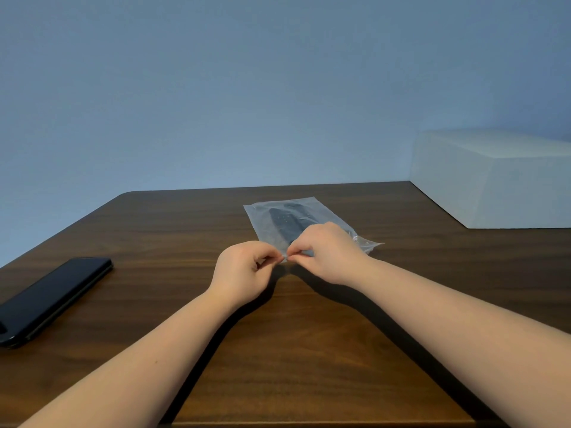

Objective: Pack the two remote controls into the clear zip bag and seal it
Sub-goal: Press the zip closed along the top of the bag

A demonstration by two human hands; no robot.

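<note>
The clear zip bag (265,222) lies flat in the middle of the wooden table (309,335). Two dark remote controls (285,225) show through the plastic, side by side inside it. My left hand (242,273) and my right hand (327,251) meet at the bag's near edge, thumb and fingertips of each pinching the plastic at the left end of that edge. My right hand covers the near part of the bag and of the remotes. Whether the zip strip is closed I cannot tell.
A black phone (52,298) lies at the table's left edge. A white box (494,183) stands at the back right against the blue-grey wall.
</note>
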